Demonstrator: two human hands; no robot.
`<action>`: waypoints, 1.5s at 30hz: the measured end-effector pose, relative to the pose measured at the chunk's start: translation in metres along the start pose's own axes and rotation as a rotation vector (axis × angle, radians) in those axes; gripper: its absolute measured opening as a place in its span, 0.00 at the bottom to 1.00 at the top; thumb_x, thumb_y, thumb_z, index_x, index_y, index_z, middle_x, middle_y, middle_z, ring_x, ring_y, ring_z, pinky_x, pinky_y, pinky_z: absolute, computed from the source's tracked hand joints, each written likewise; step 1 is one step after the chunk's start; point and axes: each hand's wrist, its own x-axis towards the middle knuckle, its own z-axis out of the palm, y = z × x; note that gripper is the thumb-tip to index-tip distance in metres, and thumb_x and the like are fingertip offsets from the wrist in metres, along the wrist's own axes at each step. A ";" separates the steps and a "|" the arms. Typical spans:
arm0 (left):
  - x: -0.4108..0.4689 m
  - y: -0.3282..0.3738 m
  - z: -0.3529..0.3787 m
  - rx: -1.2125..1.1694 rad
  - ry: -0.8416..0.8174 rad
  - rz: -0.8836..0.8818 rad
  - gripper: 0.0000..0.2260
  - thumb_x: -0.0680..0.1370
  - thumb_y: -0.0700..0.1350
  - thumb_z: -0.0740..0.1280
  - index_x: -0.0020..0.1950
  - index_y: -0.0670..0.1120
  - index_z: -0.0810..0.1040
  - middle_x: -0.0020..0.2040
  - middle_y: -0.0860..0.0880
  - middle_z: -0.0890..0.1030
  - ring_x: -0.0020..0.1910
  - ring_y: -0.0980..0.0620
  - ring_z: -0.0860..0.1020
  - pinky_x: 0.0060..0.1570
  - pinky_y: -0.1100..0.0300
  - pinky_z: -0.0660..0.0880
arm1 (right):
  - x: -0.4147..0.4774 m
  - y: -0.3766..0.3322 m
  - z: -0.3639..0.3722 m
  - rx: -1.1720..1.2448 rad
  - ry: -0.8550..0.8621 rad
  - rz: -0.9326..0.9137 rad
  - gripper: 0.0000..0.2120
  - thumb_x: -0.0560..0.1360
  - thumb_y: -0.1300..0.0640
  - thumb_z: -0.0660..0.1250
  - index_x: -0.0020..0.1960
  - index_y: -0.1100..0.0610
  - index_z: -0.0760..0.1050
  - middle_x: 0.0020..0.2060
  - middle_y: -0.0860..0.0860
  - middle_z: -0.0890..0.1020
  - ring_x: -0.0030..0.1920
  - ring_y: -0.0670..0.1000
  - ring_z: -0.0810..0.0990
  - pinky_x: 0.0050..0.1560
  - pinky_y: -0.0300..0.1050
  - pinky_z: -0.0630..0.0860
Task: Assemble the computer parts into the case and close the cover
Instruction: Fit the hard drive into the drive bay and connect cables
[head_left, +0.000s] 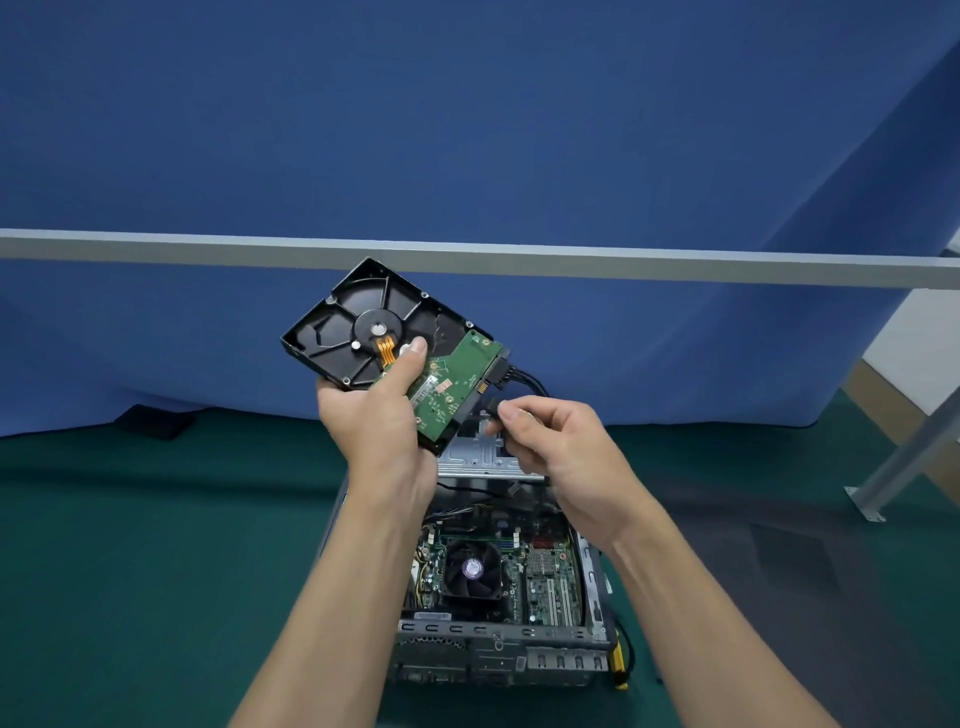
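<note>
Head view: the left hand (376, 415) is gripping the hard drive (363, 322) with curled fingers, its thumb lying on the circuit-board side, and is holding it tilted in the air at 12 o'clock from the open case (498, 644). At 3 o'clock from that hand, the right hand (556, 441) is pinching a black connector (491, 404) just beside the drive's port edge. A bundle of black wires (527, 378) is sitting plugged into that edge. The case is lying on the green mat (156, 519), its fan (472, 569) showing.
</note>
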 end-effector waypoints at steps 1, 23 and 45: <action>-0.001 0.001 -0.001 -0.015 -0.002 -0.022 0.21 0.68 0.30 0.75 0.56 0.43 0.72 0.51 0.37 0.82 0.45 0.39 0.84 0.38 0.35 0.79 | -0.001 0.000 0.001 -0.006 0.033 -0.021 0.14 0.79 0.53 0.64 0.41 0.60 0.81 0.27 0.50 0.66 0.30 0.46 0.62 0.34 0.37 0.62; -0.011 -0.001 -0.005 -0.062 0.011 -0.065 0.22 0.68 0.30 0.74 0.57 0.41 0.70 0.51 0.35 0.82 0.45 0.38 0.84 0.38 0.34 0.79 | -0.003 0.002 0.006 -0.018 0.126 -0.097 0.12 0.77 0.51 0.67 0.38 0.54 0.83 0.25 0.47 0.66 0.30 0.47 0.63 0.35 0.37 0.66; -0.017 -0.023 -0.010 -0.019 0.037 -0.040 0.22 0.71 0.28 0.71 0.61 0.40 0.68 0.53 0.35 0.81 0.45 0.38 0.84 0.37 0.37 0.80 | 0.005 0.004 -0.005 0.050 0.067 0.081 0.13 0.77 0.55 0.68 0.36 0.60 0.81 0.22 0.49 0.68 0.24 0.43 0.65 0.27 0.29 0.64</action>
